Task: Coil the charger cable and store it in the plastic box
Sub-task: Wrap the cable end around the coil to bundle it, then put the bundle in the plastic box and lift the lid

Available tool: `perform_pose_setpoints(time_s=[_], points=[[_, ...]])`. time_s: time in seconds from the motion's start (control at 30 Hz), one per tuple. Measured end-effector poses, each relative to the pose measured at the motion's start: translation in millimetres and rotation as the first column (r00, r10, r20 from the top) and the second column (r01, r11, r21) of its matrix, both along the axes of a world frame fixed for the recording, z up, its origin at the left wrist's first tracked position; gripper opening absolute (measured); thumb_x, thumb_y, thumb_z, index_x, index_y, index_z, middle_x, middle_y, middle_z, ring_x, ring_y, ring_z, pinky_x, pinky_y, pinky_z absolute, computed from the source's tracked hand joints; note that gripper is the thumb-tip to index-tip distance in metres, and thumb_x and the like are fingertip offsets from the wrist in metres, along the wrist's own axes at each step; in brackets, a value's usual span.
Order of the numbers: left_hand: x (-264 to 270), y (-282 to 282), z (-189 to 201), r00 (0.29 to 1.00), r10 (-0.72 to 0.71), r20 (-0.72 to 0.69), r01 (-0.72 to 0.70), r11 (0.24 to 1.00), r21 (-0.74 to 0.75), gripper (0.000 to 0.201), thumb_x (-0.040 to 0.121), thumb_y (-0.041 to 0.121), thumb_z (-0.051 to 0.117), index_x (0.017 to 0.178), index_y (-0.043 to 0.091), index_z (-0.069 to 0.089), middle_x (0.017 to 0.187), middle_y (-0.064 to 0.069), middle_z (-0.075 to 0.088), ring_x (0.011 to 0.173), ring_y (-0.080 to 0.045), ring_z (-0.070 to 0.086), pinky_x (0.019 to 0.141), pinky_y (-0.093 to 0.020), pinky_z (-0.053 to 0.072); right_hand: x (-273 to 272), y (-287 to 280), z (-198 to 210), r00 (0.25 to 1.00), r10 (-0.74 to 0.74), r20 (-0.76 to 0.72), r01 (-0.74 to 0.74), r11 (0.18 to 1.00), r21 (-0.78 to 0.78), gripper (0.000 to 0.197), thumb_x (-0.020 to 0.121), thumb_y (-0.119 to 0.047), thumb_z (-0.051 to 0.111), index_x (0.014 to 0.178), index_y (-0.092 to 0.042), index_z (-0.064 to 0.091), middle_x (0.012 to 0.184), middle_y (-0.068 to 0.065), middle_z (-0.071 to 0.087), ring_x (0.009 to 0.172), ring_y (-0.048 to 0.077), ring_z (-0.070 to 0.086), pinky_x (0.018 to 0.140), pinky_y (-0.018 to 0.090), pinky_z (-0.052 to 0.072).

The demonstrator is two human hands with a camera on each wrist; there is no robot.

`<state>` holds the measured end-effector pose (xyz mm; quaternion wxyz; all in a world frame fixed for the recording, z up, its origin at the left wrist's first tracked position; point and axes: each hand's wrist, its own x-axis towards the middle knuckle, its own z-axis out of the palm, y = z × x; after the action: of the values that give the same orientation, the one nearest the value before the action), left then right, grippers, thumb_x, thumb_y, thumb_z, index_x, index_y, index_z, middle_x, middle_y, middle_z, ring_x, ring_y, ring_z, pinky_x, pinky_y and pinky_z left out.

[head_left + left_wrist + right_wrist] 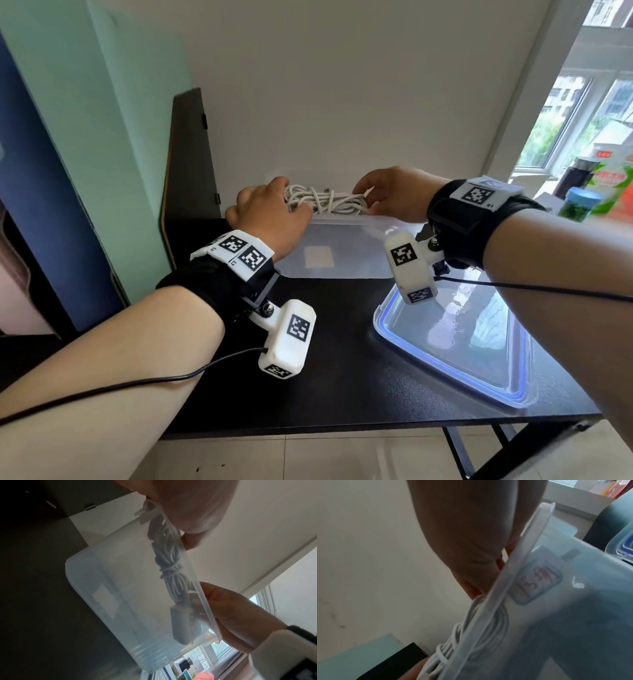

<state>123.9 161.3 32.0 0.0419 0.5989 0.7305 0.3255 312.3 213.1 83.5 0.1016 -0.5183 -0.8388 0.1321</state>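
Note:
A coiled white charger cable (325,202), wrapped round its middle, hangs at the open top of the translucent plastic box (342,253) at the back of the black table. My left hand (291,202) grips the bundle's left end and my right hand (366,197) grips its right end. In the left wrist view the cable (171,572) and its white adapter (181,623) show through the box wall (120,574), just under the rim, with the right hand's fingers (231,608) at the adapter. In the right wrist view the cable (471,635) crosses the box rim (513,574).
The box's clear lid (455,342) with a blue seal lies on the black table (342,377) at the front right. A black panel (191,154) stands against the wall at the left. Bottles and a carton (609,185) stand by the window at the right.

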Motion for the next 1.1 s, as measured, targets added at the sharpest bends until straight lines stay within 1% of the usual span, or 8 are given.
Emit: perform_pose_setpoints(time_s=[0.13, 0.27, 0.47, 0.63, 0.73, 0.8, 1.0, 1.1], points=[[-1, 3, -3, 1.000, -0.011, 0.000, 0.011, 1.000, -0.012, 0.054, 0.089, 0.049, 0.042, 0.135, 0.021, 0.045, 0.142, -0.003, 0.044, 0.137, -0.027, 0.023, 0.111, -0.043, 0.021, -2, 4, -6, 0.999, -0.052, -0.013, 0.051, 0.999, -0.016, 0.024, 0.085, -0.017, 0.054, 0.103, -0.032, 0.062, 0.101, -0.009, 0.070, 0.094, 0.015, 0.061, 0.089, 0.028, 0.048], [-2, 7, -5, 1.000, -0.024, 0.019, 0.024, 1.000, -0.001, 0.052, 0.089, 0.049, 0.042, 0.132, 0.021, 0.049, 0.139, -0.001, 0.048, 0.137, -0.026, 0.024, 0.111, -0.042, 0.023, -2, 4, -10, 0.993, -0.078, -0.083, 0.082, 0.996, 0.045, 0.024, 0.086, -0.014, 0.053, 0.101, -0.027, 0.065, 0.099, -0.005, 0.070, 0.085, 0.016, 0.058, 0.077, 0.023, 0.043], [-2, 7, -6, 0.999, -0.029, 0.043, 0.029, 1.000, 0.013, 0.051, 0.089, 0.050, 0.041, 0.132, 0.022, 0.048, 0.138, 0.000, 0.049, 0.137, -0.024, 0.025, 0.111, -0.041, 0.024, -2, 5, -16, 0.976, -0.100, -0.193, 0.131, 0.980, 0.151, 0.025, 0.084, -0.011, 0.050, 0.100, -0.021, 0.066, 0.095, -0.002, 0.070, 0.085, 0.017, 0.059, 0.072, 0.023, 0.042], [0, 4, -5, 0.997, -0.044, 0.068, 0.040, 0.998, 0.058, 0.050, 0.089, 0.048, 0.044, 0.132, 0.023, 0.046, 0.138, -0.001, 0.048, 0.135, -0.025, 0.028, 0.111, -0.041, 0.025, 3, -1, -19, 0.930, -0.130, -0.344, 0.236, 0.929, 0.285, 0.024, 0.087, -0.014, 0.048, 0.102, -0.019, 0.066, 0.099, 0.000, 0.068, 0.086, 0.018, 0.057, 0.075, 0.023, 0.041], [5, -4, -2, 0.997, -0.045, 0.063, 0.039, 0.995, 0.091, 0.050, 0.089, 0.047, 0.046, 0.132, 0.023, 0.045, 0.141, -0.002, 0.044, 0.137, -0.025, 0.026, 0.111, -0.041, 0.023, 9, -7, -21, 0.915, -0.123, -0.384, 0.268, 0.896, 0.353, 0.025, 0.087, -0.017, 0.047, 0.104, -0.019, 0.065, 0.095, -0.003, 0.066, 0.102, 0.021, 0.056, 0.085, 0.024, 0.040], [9, -9, 0, 0.998, -0.047, 0.048, 0.042, 0.994, 0.104, 0.050, 0.088, 0.046, 0.047, 0.133, 0.023, 0.044, 0.143, -0.002, 0.041, 0.139, -0.024, 0.024, 0.112, -0.040, 0.020, 14, -12, -24, 0.910, -0.126, -0.394, 0.285, 0.881, 0.378, 0.024, 0.087, -0.020, 0.047, 0.105, -0.021, 0.064, 0.088, -0.009, 0.061, 0.108, 0.021, 0.051, 0.085, 0.023, 0.035], [24, -25, 10, 0.991, -0.082, 0.105, 0.059, 0.978, 0.201, 0.046, 0.088, 0.040, 0.050, 0.130, 0.021, 0.047, 0.141, -0.002, 0.042, 0.138, -0.024, 0.024, 0.111, -0.037, 0.020, 33, -32, -21, 0.843, -0.123, -0.524, 0.352, 0.863, 0.362, 0.022, 0.084, -0.022, 0.050, 0.101, -0.024, 0.065, 0.075, -0.020, 0.054, 0.101, 0.021, 0.055, 0.087, 0.027, 0.041], [36, -34, 10, 0.984, -0.100, 0.146, 0.058, 0.961, 0.270, 0.042, 0.087, 0.036, 0.052, 0.126, 0.020, 0.050, 0.136, -0.002, 0.046, 0.135, -0.025, 0.028, 0.109, -0.034, 0.022, 46, -45, -25, 0.841, -0.151, -0.519, 0.372, 0.858, 0.354, 0.022, 0.083, -0.023, 0.051, 0.101, -0.024, 0.065, 0.078, -0.016, 0.057, 0.101, 0.024, 0.055, 0.091, 0.033, 0.044]])
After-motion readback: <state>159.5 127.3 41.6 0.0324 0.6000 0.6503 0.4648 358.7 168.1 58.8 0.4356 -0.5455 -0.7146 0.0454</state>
